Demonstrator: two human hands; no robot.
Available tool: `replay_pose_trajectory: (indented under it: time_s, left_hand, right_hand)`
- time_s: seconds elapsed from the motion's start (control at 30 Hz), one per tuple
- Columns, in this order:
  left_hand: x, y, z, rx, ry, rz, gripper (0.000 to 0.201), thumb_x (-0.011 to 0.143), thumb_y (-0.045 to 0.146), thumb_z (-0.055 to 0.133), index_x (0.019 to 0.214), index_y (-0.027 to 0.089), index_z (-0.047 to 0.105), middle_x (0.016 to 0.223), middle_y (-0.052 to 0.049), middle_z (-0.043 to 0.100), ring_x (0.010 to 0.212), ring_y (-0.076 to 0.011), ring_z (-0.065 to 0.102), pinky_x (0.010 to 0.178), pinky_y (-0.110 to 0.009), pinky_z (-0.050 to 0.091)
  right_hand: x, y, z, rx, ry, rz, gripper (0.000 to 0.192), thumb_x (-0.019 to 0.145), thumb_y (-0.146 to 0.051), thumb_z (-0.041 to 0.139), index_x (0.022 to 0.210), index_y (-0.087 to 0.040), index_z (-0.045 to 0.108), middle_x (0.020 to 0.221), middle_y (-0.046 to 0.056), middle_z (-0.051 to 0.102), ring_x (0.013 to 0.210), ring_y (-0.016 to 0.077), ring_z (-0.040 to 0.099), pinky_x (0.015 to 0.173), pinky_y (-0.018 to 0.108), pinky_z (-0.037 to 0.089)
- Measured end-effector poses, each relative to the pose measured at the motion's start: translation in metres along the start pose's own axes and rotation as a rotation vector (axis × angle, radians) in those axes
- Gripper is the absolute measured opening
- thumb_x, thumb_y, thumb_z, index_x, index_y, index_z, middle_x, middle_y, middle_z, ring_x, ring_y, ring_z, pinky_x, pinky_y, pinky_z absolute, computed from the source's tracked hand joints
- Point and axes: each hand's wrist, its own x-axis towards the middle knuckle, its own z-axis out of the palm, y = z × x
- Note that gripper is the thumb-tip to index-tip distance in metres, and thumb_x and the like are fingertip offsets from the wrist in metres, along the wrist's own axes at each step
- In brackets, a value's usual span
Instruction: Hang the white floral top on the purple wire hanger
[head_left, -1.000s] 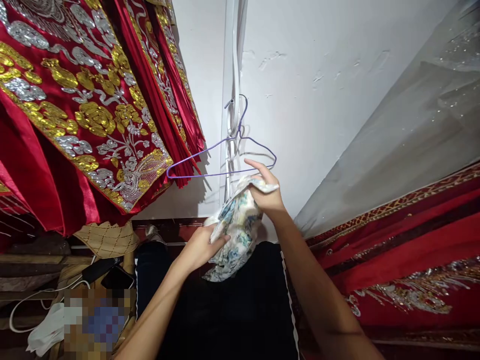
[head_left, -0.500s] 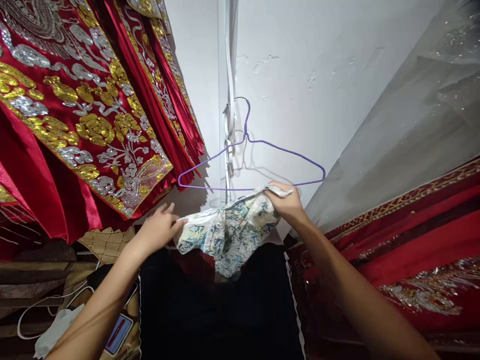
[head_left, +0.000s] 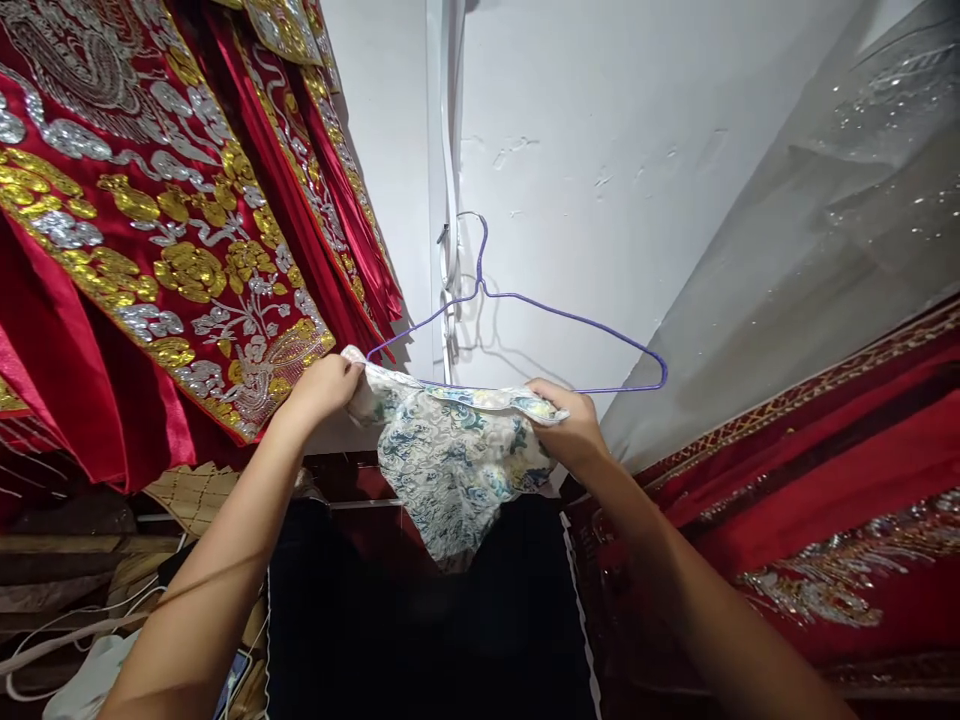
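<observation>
My left hand [head_left: 324, 385] and right hand [head_left: 571, 432] each pinch a top corner of the floral cloth [head_left: 450, 450], stretched just under the purple wire hanger [head_left: 525, 340]; it looks light, soft and limp, best gripped along that edge

Bright, even indoor light; sharp centre, wide-angle distortion at the edges.
The white wall [head_left: 600, 150] is evenly lit and close to overexposed. The wire hanger [head_left: 525, 340] casts a soft grey shadow on the wall just behind it. Sequins on the red embroidered fabric [head_left: 150, 220] throw small glints. The lower centre is very dark, with detail lost. Straight lines bend and stretch toward the frame borders. Both forearms are slightly soft at the bottom edge.
</observation>
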Motion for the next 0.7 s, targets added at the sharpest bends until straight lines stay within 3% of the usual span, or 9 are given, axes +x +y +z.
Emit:
replay_pose_trajectory:
  time_s: [0.07,0.17,0.3,0.37,0.43,0.5,0.57,0.6,0.7]
  left_hand:
    - [0.002,-0.011,0.003,-0.04,-0.087,-0.012,0.042,0.092,0.044,0.044,0.058,0.022,0.053,0.063,-0.013,0.064,0.063,-0.0284,0.062,0.068,-0.037,0.044]
    - [0.002,-0.011,-0.001,-0.07,-0.017,0.022,0.041,0.095,0.041,0.04,0.065,0.02,0.059,0.069,-0.014,0.067,0.07,-0.0295,0.064,0.074,-0.039,0.047]
    - [0.002,0.017,-0.012,-0.183,0.205,0.371,0.035,0.099,0.035,0.038,0.104,0.017,0.068,0.11,-0.016,0.071,0.105,-0.0303,0.065,0.097,-0.041,0.047]
    - [0.001,0.032,-0.014,-0.243,0.225,0.486,0.033,0.098,0.03,0.041,0.119,0.018,0.065,0.12,-0.014,0.069,0.112,-0.0296,0.063,0.101,-0.041,0.046]
    - [0.001,0.041,-0.014,-0.294,0.189,0.517,0.033,0.098,0.026,0.042,0.122,0.019,0.063,0.119,-0.012,0.07,0.111,-0.0281,0.064,0.099,-0.039,0.047]
    - [0.001,0.042,-0.015,-0.323,0.155,0.532,0.031,0.098,0.024,0.042,0.12,0.02,0.064,0.116,-0.01,0.072,0.107,-0.0258,0.066,0.097,-0.036,0.048]
    - [0.002,0.038,-0.018,-0.302,0.132,0.548,0.03,0.098,0.025,0.043,0.117,0.021,0.066,0.111,-0.008,0.073,0.101,-0.024,0.067,0.093,-0.033,0.048]
    - [0.002,0.036,-0.021,-0.279,0.123,0.555,0.029,0.098,0.026,0.043,0.116,0.021,0.066,0.108,-0.008,0.073,0.097,-0.0236,0.067,0.09,-0.032,0.048]
    - [0.001,0.03,-0.032,-0.216,0.098,0.563,0.03,0.099,0.028,0.042,0.115,0.02,0.066,0.102,-0.008,0.072,0.092,-0.0237,0.066,0.085,-0.032,0.047]
  right_hand:
    - [0.0,0.0,0.0,-0.011,0.001,0.008,0.012,0.071,-0.02,0.056,0.077,-0.018,0.066,0.064,-0.003,0.057,0.064,0.0137,0.049,0.057,0.024,0.033]
    - [0.0,-0.001,0.001,0.0,-0.016,0.024,0.013,0.07,-0.02,0.056,0.078,-0.018,0.067,0.063,-0.003,0.058,0.063,0.0136,0.05,0.056,0.024,0.033]
    - [-0.005,-0.006,0.008,0.038,-0.056,0.015,0.014,0.074,-0.022,0.057,0.079,-0.019,0.069,0.066,-0.001,0.061,0.065,0.0151,0.052,0.057,0.024,0.037]
    - [-0.01,-0.012,0.01,0.109,-0.124,0.0,0.023,0.075,-0.023,0.059,0.092,-0.02,0.074,0.068,-0.001,0.063,0.064,0.0152,0.053,0.057,0.025,0.039]
    - [-0.016,-0.017,0.007,0.201,-0.172,0.001,0.049,0.074,-0.023,0.063,0.123,-0.022,0.07,0.066,-0.004,0.061,0.059,0.0141,0.051,0.055,0.025,0.04]
    - [-0.021,-0.021,-0.004,0.291,-0.083,0.029,0.088,0.071,-0.024,0.071,0.154,-0.026,0.043,0.067,-0.006,0.059,0.053,0.0132,0.048,0.051,0.025,0.041]
    - [-0.021,-0.019,-0.022,0.326,0.149,0.059,0.117,0.067,-0.026,0.079,0.164,-0.025,0.014,0.072,-0.005,0.062,0.051,0.0137,0.049,0.047,0.026,0.041]
    - [-0.019,-0.017,-0.034,0.298,0.267,0.076,0.124,0.064,-0.026,0.083,0.165,-0.023,0.01,0.073,-0.003,0.063,0.051,0.0145,0.051,0.046,0.026,0.042]
    - [-0.002,-0.008,-0.072,0.09,0.335,0.136,0.098,0.06,-0.031,0.09,0.149,-0.017,0.05,0.072,0.002,0.066,0.059,0.0172,0.058,0.052,0.029,0.046]
